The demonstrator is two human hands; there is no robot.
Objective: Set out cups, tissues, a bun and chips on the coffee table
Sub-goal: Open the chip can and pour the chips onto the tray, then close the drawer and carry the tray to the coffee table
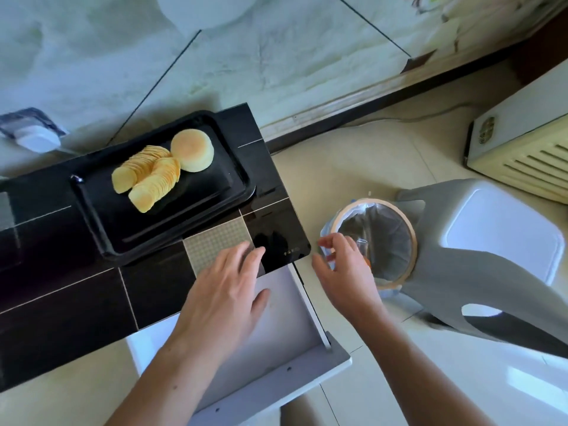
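bun [192,154] and chips [147,176] lie on the tray [172,235] beyond the left hand's [229,285] spread fingers; right hand's [342,265] fingers, loosely curled, hover over the bin [379,242]. cups, tissues remain.

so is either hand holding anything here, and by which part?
Left hand: nothing; it lies flat over the open drawer at the table edge. Right hand, above the lined bin: fingers curled, but whether it holds anything can't be told.

Both bare forearms reach forward; left hand [227,290] lies flat, fingers straight, right hand [344,265] loosely curled.
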